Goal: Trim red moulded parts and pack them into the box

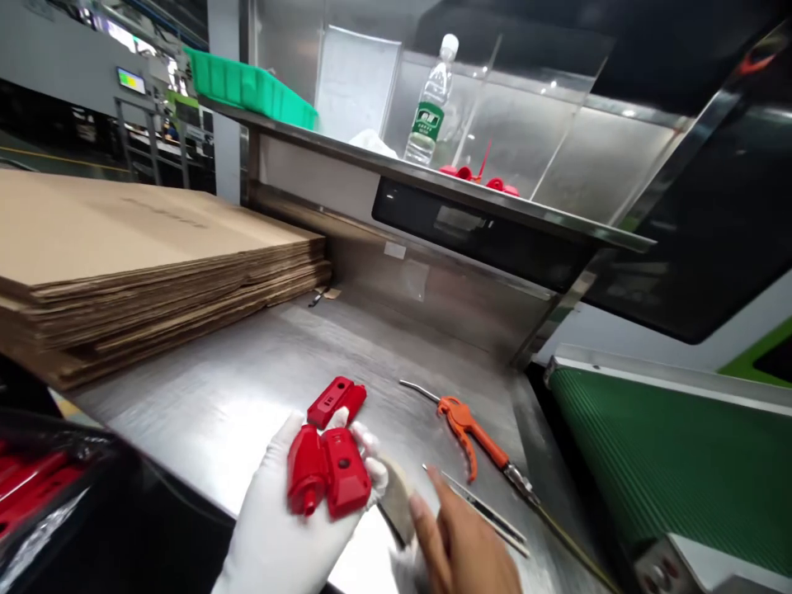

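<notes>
My left hand (290, 528), in a white glove, holds a pair of joined red plastic parts (346, 474) on its palm, with the fingers curled around their right side. Just beyond the fingertips is another red part (337, 402); whether it touches the hand is unclear. My right hand (464, 536) has bare fingers, bent and blurred, at the lower middle. A blurred greyish, blade-like thing (396, 499) lies between the two hands, against the right fingers. Metal tweezers (488, 516) rest on the steel table just beyond the right hand.
An orange air gun (461, 421) with a hose lies right of centre on the table (247, 363). Cardboard sheets (154, 247) are stacked left. A shelf (346, 153) carries a bottle (430, 107), green tray (247, 87) and red parts. A green conveyor (668, 462) stands right, a black-lined bin (74, 495) lower left.
</notes>
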Demonstrator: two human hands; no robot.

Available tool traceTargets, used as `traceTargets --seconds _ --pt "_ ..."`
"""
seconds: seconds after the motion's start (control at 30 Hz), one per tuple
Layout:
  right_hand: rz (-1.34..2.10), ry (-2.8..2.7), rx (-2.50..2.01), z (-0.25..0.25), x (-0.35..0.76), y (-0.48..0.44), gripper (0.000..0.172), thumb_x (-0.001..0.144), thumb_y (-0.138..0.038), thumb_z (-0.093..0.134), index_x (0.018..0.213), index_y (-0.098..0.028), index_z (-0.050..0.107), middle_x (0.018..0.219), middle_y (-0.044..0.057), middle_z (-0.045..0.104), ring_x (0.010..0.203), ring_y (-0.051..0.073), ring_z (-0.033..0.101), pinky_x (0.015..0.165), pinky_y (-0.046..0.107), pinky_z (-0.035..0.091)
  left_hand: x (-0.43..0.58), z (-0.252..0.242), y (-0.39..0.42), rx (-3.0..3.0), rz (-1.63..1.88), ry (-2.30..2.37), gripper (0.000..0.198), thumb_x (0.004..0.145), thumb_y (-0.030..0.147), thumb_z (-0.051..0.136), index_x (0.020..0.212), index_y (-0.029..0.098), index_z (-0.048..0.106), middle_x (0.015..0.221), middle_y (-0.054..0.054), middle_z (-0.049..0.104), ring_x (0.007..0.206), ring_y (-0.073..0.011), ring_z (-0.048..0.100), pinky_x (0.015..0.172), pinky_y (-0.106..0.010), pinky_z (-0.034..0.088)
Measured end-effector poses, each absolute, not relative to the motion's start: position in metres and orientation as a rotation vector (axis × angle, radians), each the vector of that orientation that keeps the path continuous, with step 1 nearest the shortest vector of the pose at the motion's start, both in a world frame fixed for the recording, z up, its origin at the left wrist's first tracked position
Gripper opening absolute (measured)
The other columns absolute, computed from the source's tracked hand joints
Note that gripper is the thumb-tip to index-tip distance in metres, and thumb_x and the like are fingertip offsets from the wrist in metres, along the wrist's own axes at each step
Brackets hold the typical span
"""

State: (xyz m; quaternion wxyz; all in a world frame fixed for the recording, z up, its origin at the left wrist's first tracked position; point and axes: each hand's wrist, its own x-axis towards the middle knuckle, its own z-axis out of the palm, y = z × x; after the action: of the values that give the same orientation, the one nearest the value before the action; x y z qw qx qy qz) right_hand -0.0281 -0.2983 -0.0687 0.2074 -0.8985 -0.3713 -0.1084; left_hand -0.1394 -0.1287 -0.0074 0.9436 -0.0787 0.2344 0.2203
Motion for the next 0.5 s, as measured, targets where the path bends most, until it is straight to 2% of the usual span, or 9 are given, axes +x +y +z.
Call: traceTargets --seconds 0.1,0.17,0.23,0.3,0.37,0.43,0.5 --pt "-0.218 -1.005 -2.71 -0.042 0.03 -0.29 0.055 0.11 -0.053 0.034 0.152 -0.021 0.049 0.124 0.012 0.066 0.101 0.03 0.069 0.077 0.036 0.055 -0.139 -0.002 -0.12 -0.075 0.426 0.532 0.049 0.092 0.049 0.062 0.129 0.016 0.067 0.116 -0.017 0.07 0.096 -0.0313 0.071 0.073 -0.047 0.064" --pt "-0.141 -1.0 -2.841 -0.029 0.068 -0.285 0.051 0.103 -0.048 0.056 0.143 -0.016 0.057 0.122 0.016 0.063 0.113 0.035 0.06 0.091 0.041 0.049 -0.136 0.004 -0.115 0.021 0.47 0.555 0.053 0.09 0.053 0.065 0.13 0.018 0.068 0.123 -0.018 0.071 0.102 -0.0357 0.072 0.074 -0.05 0.065" --pt "-0.041 -0.974 -2.876 -0.026 0.1 -0.281 0.044 0.087 -0.047 0.077 0.119 -0.017 0.072 0.113 0.014 0.065 0.11 0.037 0.06 0.091 0.042 0.046 -0.132 0.01 -0.112 0.079 0.537 0.558 0.054 0.091 0.054 0.065 0.13 0.018 0.067 0.124 -0.02 0.072 0.105 -0.0382 0.073 0.075 -0.052 0.065" --pt "0.002 -0.932 -2.864 -0.03 0.121 -0.277 0.033 0.079 -0.043 0.082 0.099 -0.018 0.074 0.107 0.012 0.066 0.105 0.035 0.062 0.086 0.038 0.046 -0.127 0.013 -0.108 0.067 0.558 0.55 0.054 0.092 0.05 0.065 0.132 0.013 0.065 0.123 -0.022 0.072 0.108 -0.0384 0.073 0.078 -0.051 0.066" --pt "-0.024 -0.913 -2.822 -0.035 0.129 -0.277 0.023 0.083 -0.037 0.076 0.093 -0.017 0.069 0.105 0.011 0.066 0.097 0.029 0.065 0.077 0.031 0.045 -0.122 0.013 -0.104 0.034 0.543 0.534 0.056 0.093 0.049 0.065 0.132 0.009 0.063 0.124 -0.024 0.071 0.109 -0.0376 0.072 0.08 -0.048 0.066" --pt "-0.085 -0.933 -2.752 -0.037 0.123 -0.283 0.02 0.088 -0.031 0.067 0.101 -0.017 0.063 0.101 0.007 0.066 0.086 0.023 0.066 0.067 0.028 0.042 -0.12 0.012 -0.1 0.074 0.588 0.53 0.054 0.097 0.046 0.06 0.134 0.007 0.059 0.125 -0.027 0.069 0.108 -0.037 0.073 0.08 -0.047 0.067" --pt "-0.128 -1.008 -2.663 -0.036 0.11 -0.293 0.032 0.089 -0.028 0.061 0.119 -0.018 0.054 0.092 0.002 0.066 0.075 0.02 0.066 0.064 0.028 0.042 -0.12 0.013 -0.095 0.201 0.735 0.555 0.048 0.097 0.025 0.062 0.143 0.013 0.051 0.132 -0.025 0.065 0.105 -0.0343 0.075 0.079 -0.044 0.067"
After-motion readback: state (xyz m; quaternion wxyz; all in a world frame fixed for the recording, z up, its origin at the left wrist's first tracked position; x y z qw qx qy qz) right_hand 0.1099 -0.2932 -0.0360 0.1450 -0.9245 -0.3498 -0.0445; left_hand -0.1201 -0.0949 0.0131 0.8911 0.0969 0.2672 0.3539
